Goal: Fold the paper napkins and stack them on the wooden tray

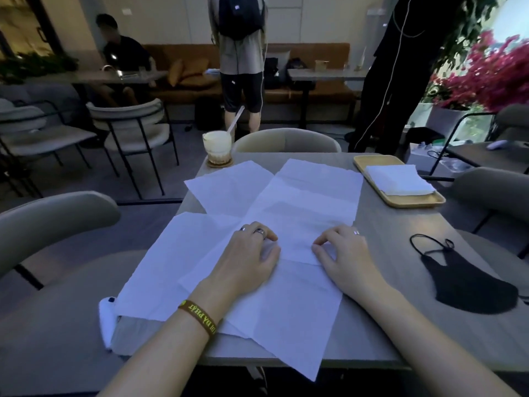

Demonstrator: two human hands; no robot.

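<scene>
Both palms down on unfolded paper napkins.
Left hand [252, 253] flat, fingers loosely curled, pressing top napkin [286, 267]; right hand [343, 253] beside it likewise, gripping nothing. Beyond the right hand, wooden tray [372, 164] bearing folded napkins [398, 179].

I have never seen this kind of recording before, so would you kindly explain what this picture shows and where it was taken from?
There is no machine here. A person wears a camera on the head, looking down at their own hands. The left hand and right hand rest with curled fingers on unfolded paper napkins spread over a café table; neither hand has lifted anything. At the far right sits a wooden tray holding folded napkins. An iced drink and a black face mask also lie there.
</scene>
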